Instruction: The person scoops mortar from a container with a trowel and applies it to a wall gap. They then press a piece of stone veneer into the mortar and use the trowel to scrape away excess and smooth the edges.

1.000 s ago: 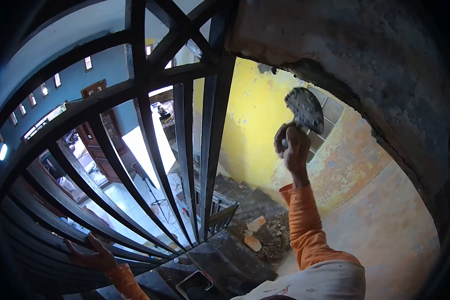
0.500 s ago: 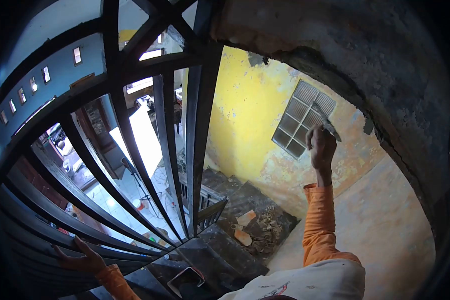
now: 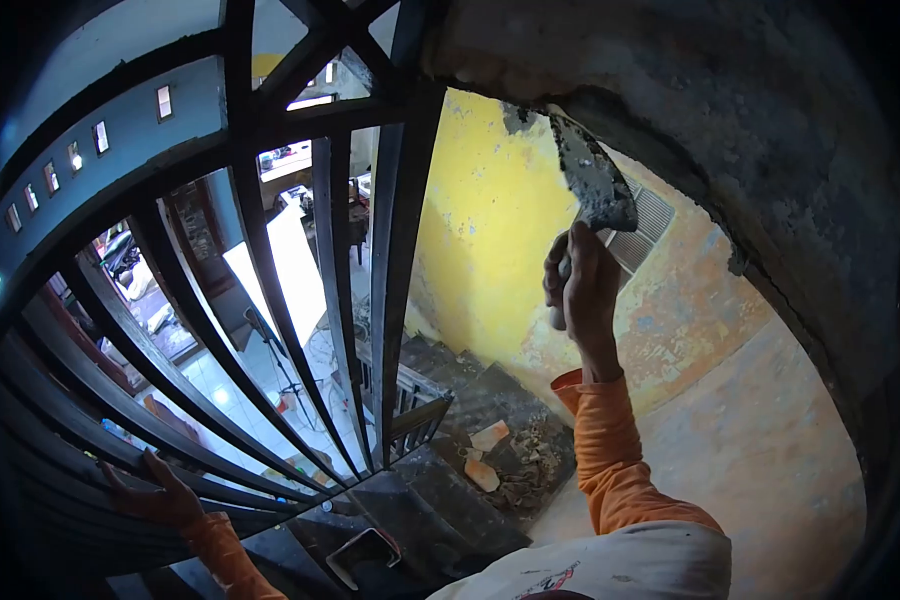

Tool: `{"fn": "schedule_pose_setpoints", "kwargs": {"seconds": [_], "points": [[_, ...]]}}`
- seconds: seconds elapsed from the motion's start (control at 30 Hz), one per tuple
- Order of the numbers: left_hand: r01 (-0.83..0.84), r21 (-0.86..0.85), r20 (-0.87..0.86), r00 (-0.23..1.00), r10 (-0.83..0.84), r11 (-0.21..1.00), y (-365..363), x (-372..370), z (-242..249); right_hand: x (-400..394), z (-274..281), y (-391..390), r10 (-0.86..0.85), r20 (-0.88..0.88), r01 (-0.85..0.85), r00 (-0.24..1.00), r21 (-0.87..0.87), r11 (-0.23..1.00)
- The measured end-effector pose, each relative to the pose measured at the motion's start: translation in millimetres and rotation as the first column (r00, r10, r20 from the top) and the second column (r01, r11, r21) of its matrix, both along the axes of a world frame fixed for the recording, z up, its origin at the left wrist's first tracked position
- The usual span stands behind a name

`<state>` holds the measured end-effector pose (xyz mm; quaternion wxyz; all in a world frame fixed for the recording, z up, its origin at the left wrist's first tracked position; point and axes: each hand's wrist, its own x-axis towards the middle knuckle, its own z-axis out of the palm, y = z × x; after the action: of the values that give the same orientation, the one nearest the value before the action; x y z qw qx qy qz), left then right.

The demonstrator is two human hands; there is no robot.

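My right hand (image 3: 582, 285) is raised in front of the yellow wall, its fingers wrapped round the handle of a trowel (image 3: 595, 182). The trowel's wide blade points up, smeared with grey material, and its tip is close to the rough lower edge of the dark overhead wall (image 3: 670, 150). At the lower left, my left hand (image 3: 158, 492) rests against the dark railing bars (image 3: 195, 462), its thumb and fingers apart. Both arms have orange sleeves.
Dark stairs (image 3: 440, 500) descend below, with broken pieces (image 3: 482, 475) and rubble on a landing. A peeling yellow wall (image 3: 480, 230) has a grid vent (image 3: 642, 228). Beyond the railing lies a lower room with a white tiled floor (image 3: 225, 395) and a bright white panel (image 3: 288, 275).
My right hand has moved left and slightly down, and the trowel has turned so its blade shows broadly and points up. My left hand has shifted slightly left on the bars.
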<state>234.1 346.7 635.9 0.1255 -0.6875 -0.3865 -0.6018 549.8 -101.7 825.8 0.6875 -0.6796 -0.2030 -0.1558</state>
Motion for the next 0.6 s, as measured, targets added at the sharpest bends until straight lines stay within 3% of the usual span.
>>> {"fn": "schedule_pose_setpoints", "kwargs": {"seconds": [0.07, 0.1, 0.13, 0.2, 0.23, 0.33, 0.4, 0.6], "points": [[-0.023, 0.028, -0.003, 1.000, 0.023, 0.999, -2, 1, 1, 6, -30, 3, 0.031, 0.013, -0.031, 0.999, -0.028, 0.999], [0.001, 0.002, 0.012, 1.000, -0.001, 1.000, -1, 1, -1, 3, -39, 13, 0.054, -0.003, -0.053, 0.999, 0.056, 0.997], [0.029, -0.024, 0.024, 0.999, -0.028, 0.999, -1, 1, -3, -2, -42, 16, 0.017, -0.144, -0.005, 0.989, 0.081, 0.997], [0.022, -0.049, 0.034, 0.999, -0.020, 0.999, 1, 0, -5, 11, -63, 12, -0.007, -0.116, 0.020, 0.993, 0.111, 0.994], [0.016, -0.021, 0.018, 1.000, -0.016, 1.000, 2, 1, -5, 15, -71, 7, -0.002, -0.050, 0.004, 0.999, 0.041, 0.999], [0.048, -0.008, 0.017, 0.999, -0.048, 0.999, -2, 1, 0, 13, -61, 11, 0.095, 0.112, -0.083, 0.989, -0.103, 0.991], [0.015, -0.018, 0.009, 1.000, -0.015, 1.000, -5, 2, 2, 17, -46, 18, 0.192, 0.126, -0.181, 0.973, -0.099, 0.979], [0.035, -0.064, 0.045, 0.998, -0.032, 0.997, -5, 4, -2, 44, -26, 39, 0.244, 0.200, -0.234, 0.949, -0.074, 0.969]]}}
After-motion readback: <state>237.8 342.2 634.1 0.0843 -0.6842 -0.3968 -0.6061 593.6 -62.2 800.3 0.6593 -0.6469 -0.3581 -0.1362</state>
